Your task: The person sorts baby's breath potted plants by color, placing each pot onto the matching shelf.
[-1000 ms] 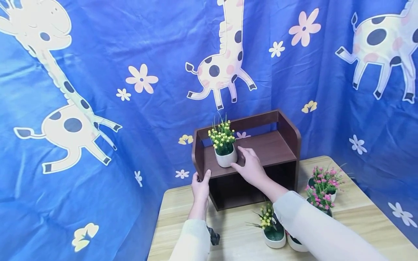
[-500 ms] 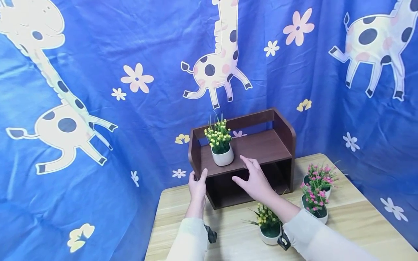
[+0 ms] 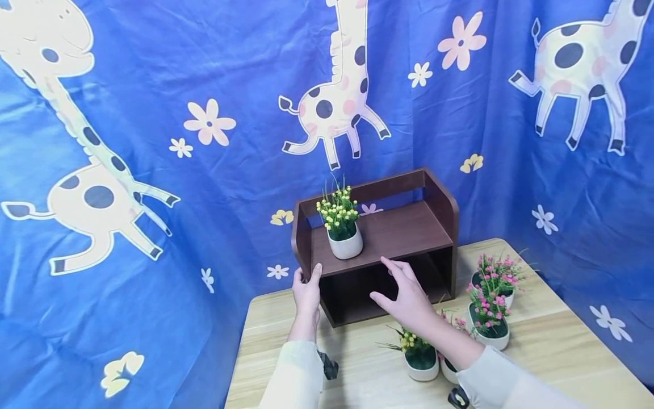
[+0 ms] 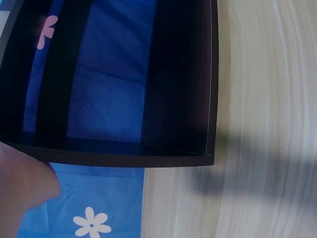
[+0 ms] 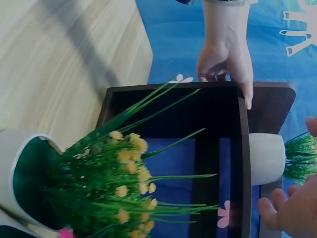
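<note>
A dark brown two-tier desktop shelf (image 3: pixel 393 233) stands on the table. On the left of its upper board sits a white pot of artificial yellow flowers (image 3: pixel 345 245). My left hand (image 3: pixel 307 292) grips the shelf's left side, thumb on the front edge of the upper board and fingers bent against the side panel. The right wrist view shows that same left hand (image 5: pixel 225 62) at the panel. In front of the shelf's lower opening, my right hand (image 3: pixel 406 298) hovers with thumb and fingers spread, holding nothing.
Below my right forearm stands another yellow-flowered pot (image 3: pixel 422 363), with a pink-flowered pot (image 3: pixel 449 370) partly hidden beside it. Two more pink-flowered pots (image 3: pixel 493 336) stand on the right of the wooden table (image 3: pixel 368 369). A blue giraffe-print curtain (image 3: pixel 230 187) hangs behind.
My right hand has drawn back from the potted yellow flowers on the shelf, down toward the front. The left hand keeps its hold. The head view has shifted slightly.
</note>
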Demonstrator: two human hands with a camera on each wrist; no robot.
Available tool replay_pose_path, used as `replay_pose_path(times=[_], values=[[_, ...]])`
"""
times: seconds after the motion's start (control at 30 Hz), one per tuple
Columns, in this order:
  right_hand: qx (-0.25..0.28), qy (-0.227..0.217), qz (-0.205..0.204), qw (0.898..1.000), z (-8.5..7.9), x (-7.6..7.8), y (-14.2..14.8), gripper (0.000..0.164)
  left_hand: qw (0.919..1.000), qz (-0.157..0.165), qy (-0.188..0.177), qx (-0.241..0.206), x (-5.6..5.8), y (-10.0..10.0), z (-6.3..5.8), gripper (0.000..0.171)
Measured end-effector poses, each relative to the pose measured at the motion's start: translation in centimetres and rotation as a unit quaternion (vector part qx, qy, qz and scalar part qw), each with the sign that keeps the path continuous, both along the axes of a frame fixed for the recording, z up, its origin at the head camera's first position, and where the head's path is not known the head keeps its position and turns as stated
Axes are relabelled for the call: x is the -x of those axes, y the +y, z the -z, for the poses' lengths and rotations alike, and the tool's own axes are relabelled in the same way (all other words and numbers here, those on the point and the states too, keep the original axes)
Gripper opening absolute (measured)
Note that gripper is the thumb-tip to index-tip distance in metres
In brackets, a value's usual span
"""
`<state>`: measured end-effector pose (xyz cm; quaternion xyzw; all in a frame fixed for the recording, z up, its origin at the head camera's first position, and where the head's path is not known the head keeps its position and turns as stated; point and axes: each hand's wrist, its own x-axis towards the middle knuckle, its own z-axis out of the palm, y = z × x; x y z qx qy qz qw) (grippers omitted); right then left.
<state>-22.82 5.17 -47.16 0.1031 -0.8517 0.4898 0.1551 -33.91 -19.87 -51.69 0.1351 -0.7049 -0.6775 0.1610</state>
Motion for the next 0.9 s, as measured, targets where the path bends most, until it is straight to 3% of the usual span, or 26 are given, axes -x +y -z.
replay_pose_path(times=[0.3, 0.53, 0.77, 0.9], values=[[0.003, 0.022, 0.006, 1.000, 1.4, -2.7, 0.7, 0.080, 0.9999, -0.003, 0.010, -0.004, -0.1, 0.0, 0.0, 0.055], [-0.050, 0.062, 0.012, 0.997, 3.7, -5.7, 0.3, 0.086, 0.9999, 0.000, 0.013, -0.006, -0.1, 0.0, -0.2, 0.052], [-0.072, 0.071, 0.007, 0.995, 5.2, -7.4, 0.0, 0.086, 0.9998, 0.005, 0.017, -0.006, -0.1, 0.0, -0.3, 0.054], [-0.097, 0.126, 0.005, 0.987, 6.9, -8.6, 0.2, 0.084, 0.9999, 0.005, 0.013, -0.003, 0.0, 0.2, -0.2, 0.054]])
